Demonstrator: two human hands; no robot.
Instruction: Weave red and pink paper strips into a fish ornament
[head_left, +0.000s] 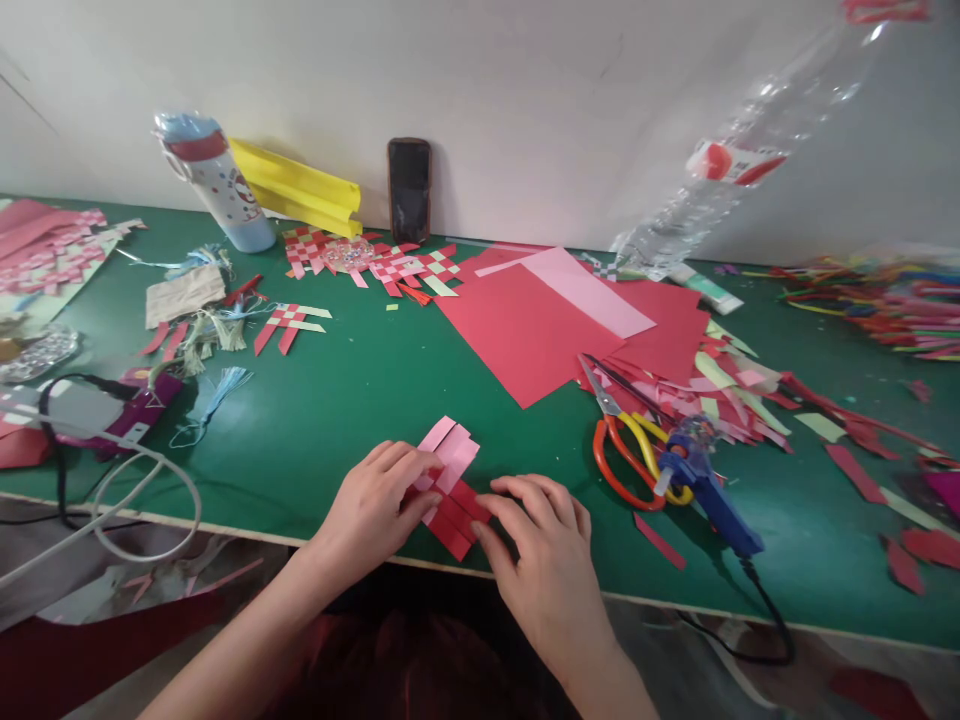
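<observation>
A small piece of woven paper strips (pixel 454 513), pink at its far end and red at its near end, lies near the front edge of the green table. My left hand (pixel 379 500) grips its left side, with thumb and fingertips pressed on the weave. On the right side, my right hand (pixel 544 545) has its thumb and forefinger closed at the edge of the red strips. Its other fingers curl loosely above the table. Parts of the weave are hidden under my left fingers.
Scissors (pixel 626 435) and a blue glue gun (pixel 709 490) lie to the right, beside paper scraps (pixel 739 400). Red sheets (pixel 510 330) lie behind. A phone (pixel 409 190), a flask (pixel 217 180) and a plastic bottle (pixel 720 170) stand along the wall. Tassels (pixel 214 400) lie left.
</observation>
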